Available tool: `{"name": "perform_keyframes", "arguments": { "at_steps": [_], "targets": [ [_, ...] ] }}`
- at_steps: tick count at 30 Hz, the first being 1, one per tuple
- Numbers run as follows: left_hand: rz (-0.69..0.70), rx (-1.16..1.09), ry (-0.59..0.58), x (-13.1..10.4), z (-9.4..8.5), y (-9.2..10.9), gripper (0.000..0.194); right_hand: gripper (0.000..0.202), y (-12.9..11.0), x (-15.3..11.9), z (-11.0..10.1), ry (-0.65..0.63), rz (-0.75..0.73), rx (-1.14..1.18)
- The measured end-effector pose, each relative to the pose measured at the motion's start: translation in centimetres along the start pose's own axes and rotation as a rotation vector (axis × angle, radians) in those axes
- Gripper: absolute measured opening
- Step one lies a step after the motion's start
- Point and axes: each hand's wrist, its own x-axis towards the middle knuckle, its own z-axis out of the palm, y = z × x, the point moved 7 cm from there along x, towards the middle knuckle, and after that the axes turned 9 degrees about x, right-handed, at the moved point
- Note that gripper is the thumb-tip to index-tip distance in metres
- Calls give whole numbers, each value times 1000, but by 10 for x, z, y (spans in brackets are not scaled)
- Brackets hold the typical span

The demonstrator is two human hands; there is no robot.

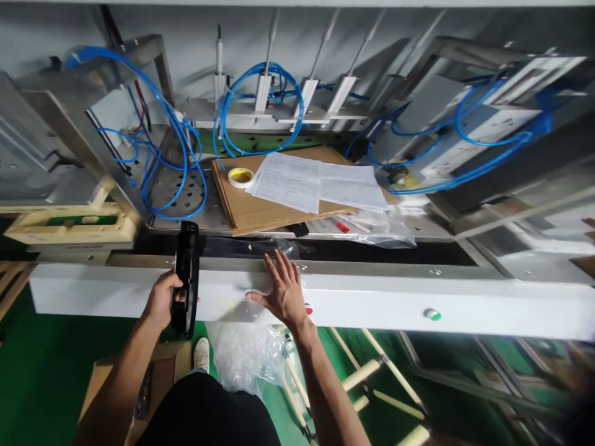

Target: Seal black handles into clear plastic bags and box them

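Note:
My left hand (162, 298) is closed round a long, glossy black plastic part (186, 279), held upright in front of the white front beam (372, 300). What exactly the part is, I cannot make out. Fingers spread, my right hand (283, 291) is over the beam's upper edge, close to a clear plastic bag (274, 248) lying in the dark slot behind. It holds nothing. Just beside its wrist is a red button (308, 308) on the beam.
Behind the slot, cardboard (232, 207) carries paper sheets (297, 183) and a tape roll (240, 178). Blue hoses (223, 118) loop around the machine. A green button (432, 314) is on the right. Below are an open carton (181, 356), clear plastic bags (246, 353) and a tube frame (362, 375).

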Motion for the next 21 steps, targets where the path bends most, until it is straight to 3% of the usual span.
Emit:
{"name": "perform_keyframes", "arguments": {
  "at_steps": [3,6,8,10,11,13,15,17,21],
  "targets": [
    [4,51,-10,-12,-2,-3,20,80,-3,0,-12,107,-24,19],
    [37,65,-36,-21,-6,-8,20,62,-21,0,-31,236,-25,127],
    [77,43,-35,-25,-10,-15,22,49,-44,2,-38,252,-27,302],
    [54,-77,-63,-28,-11,-28,22,43,-80,7,-39,178,-106,499],
    [18,-170,-124,-29,-8,-35,20,43,-101,11,-40,134,-175,571],
    [-57,-352,-363,-33,4,-44,20,47,-143,20,-44,81,-344,624],
    [-64,-499,-628,-41,13,-42,24,51,-177,32,-50,60,-510,553],
    [-19,-614,-802,-50,10,-36,29,54,-207,45,-50,27,-673,405],
    [-80,-601,-892,-62,-1,-48,37,47,-253,63,-39,-40,-1022,168]
  ]
}}
